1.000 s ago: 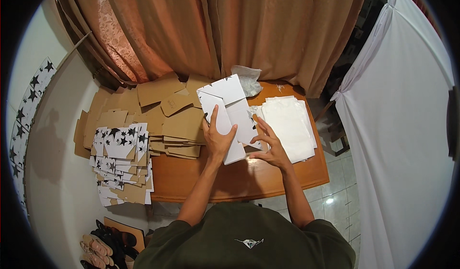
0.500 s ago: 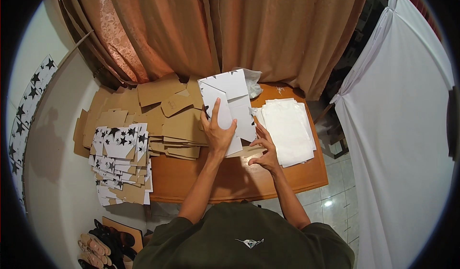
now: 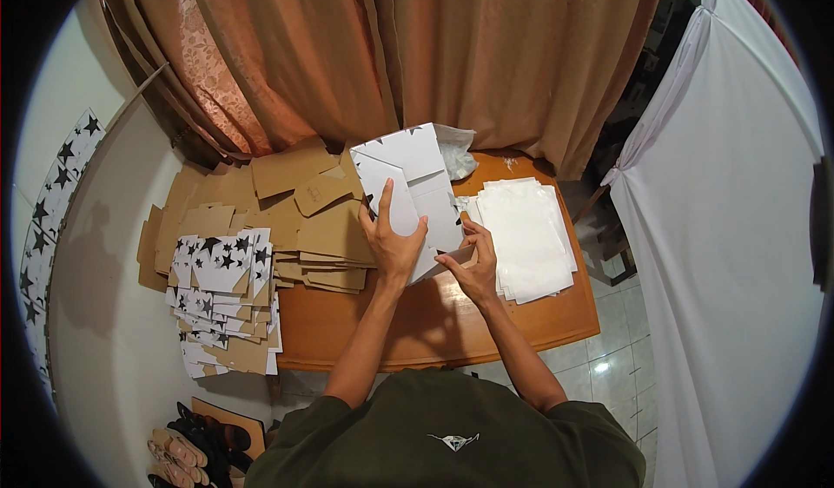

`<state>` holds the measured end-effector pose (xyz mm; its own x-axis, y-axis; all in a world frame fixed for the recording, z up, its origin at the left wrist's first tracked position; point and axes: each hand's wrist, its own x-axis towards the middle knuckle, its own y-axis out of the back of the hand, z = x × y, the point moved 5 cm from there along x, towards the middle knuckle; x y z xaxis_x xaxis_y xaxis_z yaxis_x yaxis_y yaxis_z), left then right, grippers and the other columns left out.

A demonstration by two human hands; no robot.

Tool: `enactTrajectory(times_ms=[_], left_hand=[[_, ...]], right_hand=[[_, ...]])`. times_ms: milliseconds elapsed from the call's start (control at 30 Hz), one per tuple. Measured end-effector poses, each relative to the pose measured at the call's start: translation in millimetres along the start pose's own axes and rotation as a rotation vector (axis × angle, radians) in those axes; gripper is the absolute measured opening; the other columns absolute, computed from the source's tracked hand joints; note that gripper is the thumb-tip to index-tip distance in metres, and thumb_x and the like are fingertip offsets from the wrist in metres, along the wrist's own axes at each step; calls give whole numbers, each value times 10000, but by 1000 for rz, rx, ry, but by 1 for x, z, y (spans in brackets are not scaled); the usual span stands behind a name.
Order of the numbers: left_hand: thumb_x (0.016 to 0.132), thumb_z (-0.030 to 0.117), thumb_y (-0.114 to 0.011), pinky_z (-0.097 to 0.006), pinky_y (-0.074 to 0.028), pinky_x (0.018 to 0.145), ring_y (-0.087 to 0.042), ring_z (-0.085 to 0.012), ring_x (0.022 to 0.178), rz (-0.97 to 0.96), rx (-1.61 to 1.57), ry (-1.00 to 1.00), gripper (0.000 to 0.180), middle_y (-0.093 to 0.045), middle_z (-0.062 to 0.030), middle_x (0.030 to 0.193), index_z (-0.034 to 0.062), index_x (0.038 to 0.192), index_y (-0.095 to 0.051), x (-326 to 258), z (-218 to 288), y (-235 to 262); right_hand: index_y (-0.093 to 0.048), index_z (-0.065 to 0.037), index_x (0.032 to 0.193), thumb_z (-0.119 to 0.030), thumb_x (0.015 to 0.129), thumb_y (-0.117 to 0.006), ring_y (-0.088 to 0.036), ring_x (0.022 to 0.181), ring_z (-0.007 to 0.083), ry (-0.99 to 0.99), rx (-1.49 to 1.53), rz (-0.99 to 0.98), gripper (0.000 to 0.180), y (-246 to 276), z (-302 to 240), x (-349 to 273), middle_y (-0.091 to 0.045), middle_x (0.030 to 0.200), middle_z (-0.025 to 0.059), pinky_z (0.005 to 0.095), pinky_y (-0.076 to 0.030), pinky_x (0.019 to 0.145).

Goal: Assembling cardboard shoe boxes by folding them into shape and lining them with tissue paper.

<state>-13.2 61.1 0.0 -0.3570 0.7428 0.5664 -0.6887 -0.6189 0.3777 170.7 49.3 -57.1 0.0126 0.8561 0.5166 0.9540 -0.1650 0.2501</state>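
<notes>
A white die-cut cardboard box blank point(image 3: 415, 184) lies partly folded on the wooden table point(image 3: 434, 323), its far flaps raised toward the curtain. My left hand point(image 3: 393, 238) presses flat on its middle panel, fingers spread. My right hand point(image 3: 469, 267) pinches the blank's near right edge, where a brown inner face of a flap shows. Both forearms reach in from the lower edge.
A stack of white sheets point(image 3: 526, 236) lies right of the blank. Brown cardboard blanks point(image 3: 304, 214) pile on the left, beside a heap of white star-printed blanks point(image 3: 221, 301). Orange curtains point(image 3: 417, 54) hang behind; a white cloth point(image 3: 738, 227) hangs right. Sandals point(image 3: 187, 449) sit on the floor.
My right hand has slid down and inward along the blank's right edge to its near corner. The left hand stays pressed on the blank, which has shifted a little.
</notes>
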Motion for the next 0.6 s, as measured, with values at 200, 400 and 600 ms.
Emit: enactTrajectory(times_ms=[200,400,600], left_hand=[[677,162,-870,-543,-397,1102,-439,-475,1304,-4,-16,-46,959,-386,-288,1383,283,1531,-449,-1,5,5],[664,173,-885,-550,-415,1076,-443,-461,1297,-18,-60,-37,966,-402,-270,1360,284,1524,-460,-3,6,4],[661,108,-893,-516,-426,1089,-458,-425,1290,9,-69,-23,977,-422,-242,1338,218,1527,-455,-2,10,7]], right_hand=[[-563,-20,921,-203,752,-920,-540,1202,317,27,-114,100,435,-7,-7,5,-519,1224,172,414,-498,958],[-582,2,1000,-249,727,-940,-531,1067,276,-57,-193,203,516,-10,-9,7,-480,1126,127,399,-491,893],[-562,-6,1174,-254,700,-954,-550,1082,293,-94,-108,344,664,-2,-23,6,-495,1156,137,429,-511,916]])
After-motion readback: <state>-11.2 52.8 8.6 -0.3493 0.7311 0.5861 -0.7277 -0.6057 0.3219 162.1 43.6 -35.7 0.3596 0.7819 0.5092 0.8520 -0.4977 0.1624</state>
